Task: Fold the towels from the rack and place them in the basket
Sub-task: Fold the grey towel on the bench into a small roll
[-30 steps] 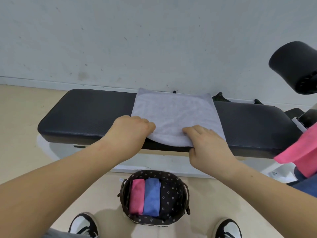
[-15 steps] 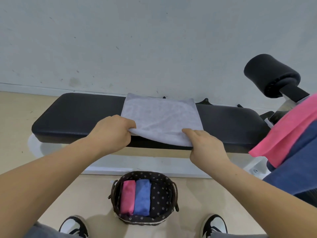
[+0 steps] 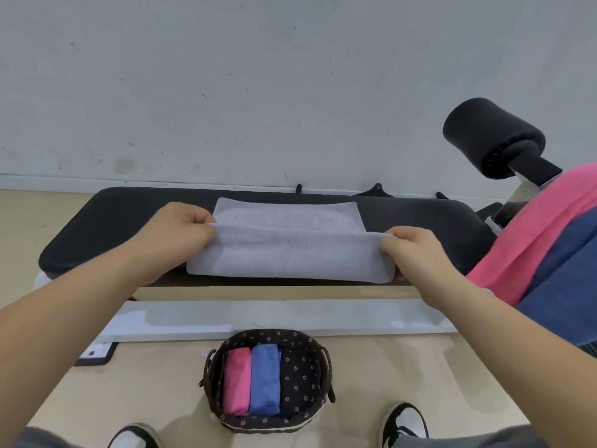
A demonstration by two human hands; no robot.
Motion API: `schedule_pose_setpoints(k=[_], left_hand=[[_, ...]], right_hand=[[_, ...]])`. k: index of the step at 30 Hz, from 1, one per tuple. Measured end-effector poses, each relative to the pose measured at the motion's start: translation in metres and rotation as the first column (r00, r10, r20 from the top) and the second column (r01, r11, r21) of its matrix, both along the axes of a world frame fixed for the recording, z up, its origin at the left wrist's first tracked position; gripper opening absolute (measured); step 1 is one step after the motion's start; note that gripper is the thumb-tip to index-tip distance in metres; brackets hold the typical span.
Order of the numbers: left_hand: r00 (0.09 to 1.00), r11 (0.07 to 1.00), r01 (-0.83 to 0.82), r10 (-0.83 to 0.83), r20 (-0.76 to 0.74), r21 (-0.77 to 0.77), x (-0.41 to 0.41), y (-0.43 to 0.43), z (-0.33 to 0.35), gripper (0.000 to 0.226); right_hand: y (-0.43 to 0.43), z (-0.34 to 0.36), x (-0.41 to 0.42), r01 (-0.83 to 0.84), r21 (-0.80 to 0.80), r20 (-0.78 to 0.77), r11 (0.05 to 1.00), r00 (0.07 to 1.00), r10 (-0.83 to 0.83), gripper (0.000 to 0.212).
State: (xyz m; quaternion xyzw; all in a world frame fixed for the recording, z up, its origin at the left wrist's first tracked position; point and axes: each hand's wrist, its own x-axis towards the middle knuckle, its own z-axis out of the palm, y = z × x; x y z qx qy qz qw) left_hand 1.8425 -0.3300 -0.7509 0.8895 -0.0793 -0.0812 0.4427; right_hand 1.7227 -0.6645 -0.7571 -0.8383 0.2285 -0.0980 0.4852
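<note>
Two hands pinch the grey towel (image 3: 290,257) — left hand (image 3: 181,234) at one end of the raised fold, right hand (image 3: 416,250) at the other — as it lies across the middle of the bench (image 3: 113,221). The clean move looks to be carrying both corners level toward the bench's far edge, then squaring the hems before pressing flat. Below the bench's near side, the basket (image 3: 274,337) has room.

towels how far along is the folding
Done: a pink bundle and a blue bundle sit in the basket. In hand: left hand and right hand grip the grey towel, mid-fold on the bench. Left: pink cloth and navy cloth hang at right, likely towels.
</note>
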Motion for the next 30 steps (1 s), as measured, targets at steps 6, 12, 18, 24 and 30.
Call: schedule_pose_setpoints(k=[6, 12, 18, 24, 30], left_hand=[[0.994, 0.996, -0.089, 0.09, 0.065, -0.012, 0.03, -0.009, -0.007, 0.028], [0.977, 0.991, -0.133, 0.132, 0.165, -0.001, 0.071, -0.028, -0.019, 0.029], [0.991, 0.95, -0.079, 0.043, 0.125, 0.304, 0.104, -0.031, -0.041, 0.014], [0.992, 0.908, -0.06, 0.01, 0.122, 0.415, 0.114, -0.032, -0.041, 0.024], [0.999, 0.892, -0.021, 0.006, 0.035, 0.451, 0.105, -0.039, -0.029, 0.038]], right_hand=[[-0.004, -0.015, 0.048, 0.019, -0.144, 0.052, 0.989, 0.999, -0.011, 0.036], [-0.015, -0.029, 0.101, 0.079, -0.211, 0.11, 0.974, 0.992, -0.057, 0.033], [-0.021, -0.044, 0.129, -0.012, -0.434, -0.103, 0.901, 0.994, -0.036, 0.019], [-0.024, -0.043, 0.134, 0.011, -0.425, -0.115, 0.905, 0.991, -0.066, 0.02], [-0.02, -0.036, 0.133, 0.012, -0.507, -0.109, 0.862, 0.991, -0.077, 0.031]])
